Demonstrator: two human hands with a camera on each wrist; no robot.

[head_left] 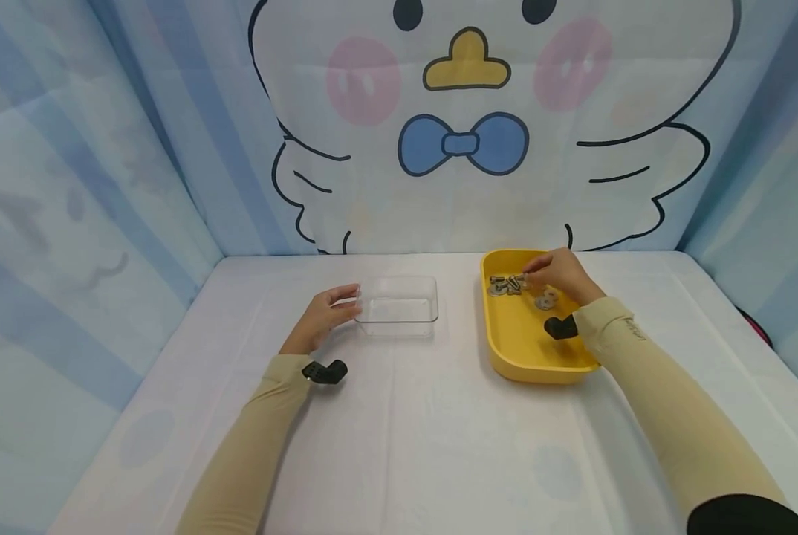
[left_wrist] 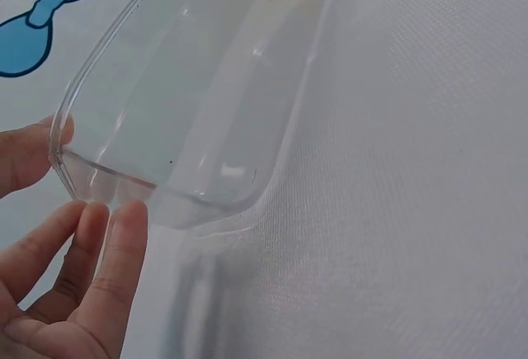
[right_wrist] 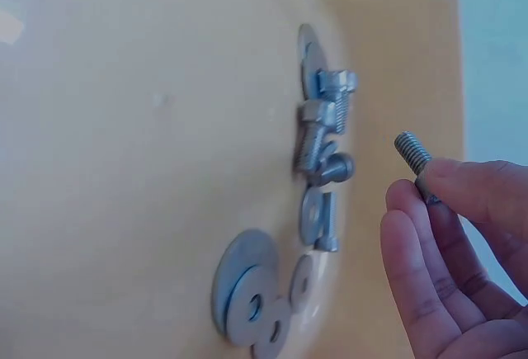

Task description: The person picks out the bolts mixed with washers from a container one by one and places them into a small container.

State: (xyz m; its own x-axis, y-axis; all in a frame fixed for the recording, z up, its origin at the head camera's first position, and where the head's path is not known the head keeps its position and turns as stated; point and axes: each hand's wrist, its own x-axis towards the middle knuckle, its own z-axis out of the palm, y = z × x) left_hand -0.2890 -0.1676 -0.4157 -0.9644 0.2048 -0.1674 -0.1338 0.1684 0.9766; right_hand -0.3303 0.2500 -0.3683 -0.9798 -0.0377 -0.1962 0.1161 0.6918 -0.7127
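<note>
My left hand (head_left: 325, 318) pinches the left end wall of a clear plastic box (head_left: 399, 303), thumb on one side of the rim and fingers on the other. In the left wrist view the box (left_wrist: 190, 103) looks bare inside. Over the far part of a yellow tray (head_left: 522, 349), my right hand (head_left: 559, 275) pinches a bolt (right_wrist: 414, 154) between thumb and fingers, its threaded end sticking out. Below it in the tray lie several bolts (right_wrist: 313, 132) and flat washers (right_wrist: 252, 301). The held bolt's head is hidden by the fingers.
The white-covered table (head_left: 399, 446) holds the box left of the tray, with a gap between them. A printed cloth backdrop (head_left: 466, 200) stands behind the table, and blue striped curtains (head_left: 51, 223) hang at the sides.
</note>
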